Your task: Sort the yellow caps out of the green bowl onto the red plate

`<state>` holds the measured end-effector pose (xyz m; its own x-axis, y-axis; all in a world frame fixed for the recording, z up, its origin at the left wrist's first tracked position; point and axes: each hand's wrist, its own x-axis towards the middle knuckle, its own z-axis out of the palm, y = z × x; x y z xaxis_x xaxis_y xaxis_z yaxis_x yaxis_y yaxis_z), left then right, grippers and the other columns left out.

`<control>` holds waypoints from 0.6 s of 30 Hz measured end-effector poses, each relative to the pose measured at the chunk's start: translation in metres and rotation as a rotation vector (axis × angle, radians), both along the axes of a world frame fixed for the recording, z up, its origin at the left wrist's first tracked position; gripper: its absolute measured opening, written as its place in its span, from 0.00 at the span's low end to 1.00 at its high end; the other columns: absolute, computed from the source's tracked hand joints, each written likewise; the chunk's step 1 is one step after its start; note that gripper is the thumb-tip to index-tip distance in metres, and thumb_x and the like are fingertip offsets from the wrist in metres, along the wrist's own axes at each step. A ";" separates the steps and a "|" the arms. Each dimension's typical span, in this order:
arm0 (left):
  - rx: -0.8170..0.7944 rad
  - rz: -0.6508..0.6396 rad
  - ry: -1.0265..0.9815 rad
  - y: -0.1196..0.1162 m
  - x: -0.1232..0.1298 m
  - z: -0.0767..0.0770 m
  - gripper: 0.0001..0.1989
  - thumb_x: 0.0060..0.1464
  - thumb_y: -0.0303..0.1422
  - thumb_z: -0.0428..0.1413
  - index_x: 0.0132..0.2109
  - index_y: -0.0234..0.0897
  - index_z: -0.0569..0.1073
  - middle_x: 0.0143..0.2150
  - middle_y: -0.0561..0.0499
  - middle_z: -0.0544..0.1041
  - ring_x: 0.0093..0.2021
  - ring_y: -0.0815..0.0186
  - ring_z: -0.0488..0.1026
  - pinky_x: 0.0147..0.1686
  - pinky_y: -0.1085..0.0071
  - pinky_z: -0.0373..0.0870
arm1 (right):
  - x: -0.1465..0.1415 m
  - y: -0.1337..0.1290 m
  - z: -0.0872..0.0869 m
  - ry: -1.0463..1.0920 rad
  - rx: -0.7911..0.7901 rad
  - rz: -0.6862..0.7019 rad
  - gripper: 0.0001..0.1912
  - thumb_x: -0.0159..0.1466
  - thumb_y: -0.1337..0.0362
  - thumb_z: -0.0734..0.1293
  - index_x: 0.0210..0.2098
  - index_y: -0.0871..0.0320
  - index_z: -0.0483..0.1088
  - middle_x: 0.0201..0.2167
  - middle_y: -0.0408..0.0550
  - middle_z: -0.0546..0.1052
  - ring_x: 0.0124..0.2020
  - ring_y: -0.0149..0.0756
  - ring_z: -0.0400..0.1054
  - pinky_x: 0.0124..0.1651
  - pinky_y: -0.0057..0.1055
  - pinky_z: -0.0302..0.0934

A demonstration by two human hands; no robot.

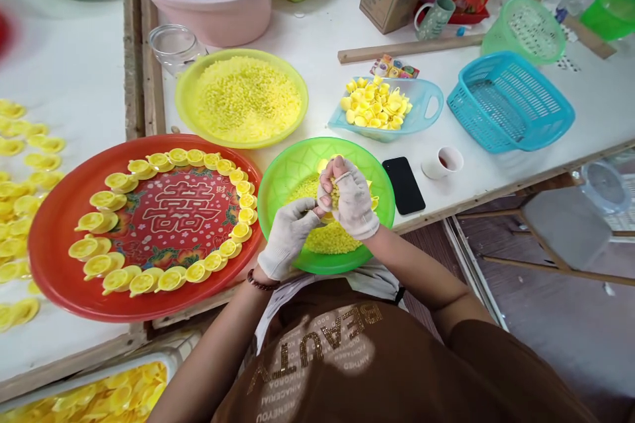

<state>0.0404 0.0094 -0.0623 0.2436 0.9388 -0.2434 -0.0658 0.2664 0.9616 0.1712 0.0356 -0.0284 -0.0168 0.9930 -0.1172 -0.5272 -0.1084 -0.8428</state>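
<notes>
My left hand [290, 234], in a white fingertip-free glove, is closed in a pinch on a small yellow plastic piece [327, 217], mostly hidden by the fingers. Close beside it, my right hand [353, 201], gloved the same way, is cupped and closed around yellow pellets [335, 197]. Both hands are over a green bowl [278, 175]. Loose yellow pellets [330, 241] lie in that bowl, and a few yellow pieces show behind my right hand.
Left, a red tray [54, 244] carries a ring of yellow cup-shaped pieces [102, 264]. Behind are a yellow bowl [191, 106] of pellets and a blue scoop [424, 96] with yellow pieces. A black phone [404, 185], paper cup [436, 165] and blue basket [540, 125] stand right.
</notes>
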 end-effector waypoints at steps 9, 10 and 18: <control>-0.050 0.068 -0.096 -0.002 -0.002 -0.010 0.18 0.53 0.46 0.67 0.36 0.32 0.82 0.33 0.49 0.79 0.36 0.65 0.75 0.43 0.67 0.78 | 0.005 0.003 0.003 0.014 0.021 -0.049 0.27 0.65 0.38 0.66 0.29 0.54 0.58 0.23 0.35 0.60 0.17 0.23 0.54 0.18 0.24 0.48; -0.055 0.077 -0.093 -0.002 -0.001 -0.011 0.19 0.52 0.46 0.67 0.36 0.32 0.82 0.33 0.49 0.79 0.36 0.65 0.75 0.43 0.66 0.79 | 0.008 0.004 0.004 0.020 0.001 -0.051 0.27 0.65 0.38 0.66 0.29 0.54 0.57 0.23 0.35 0.60 0.16 0.22 0.52 0.18 0.24 0.47; 0.112 0.232 0.143 0.004 -0.009 0.005 0.17 0.53 0.46 0.66 0.36 0.34 0.83 0.35 0.47 0.81 0.35 0.64 0.76 0.39 0.68 0.77 | 0.046 -0.011 -0.010 -0.349 -0.013 0.122 0.21 0.68 0.43 0.65 0.31 0.53 0.62 0.21 0.36 0.62 0.17 0.25 0.52 0.20 0.26 0.47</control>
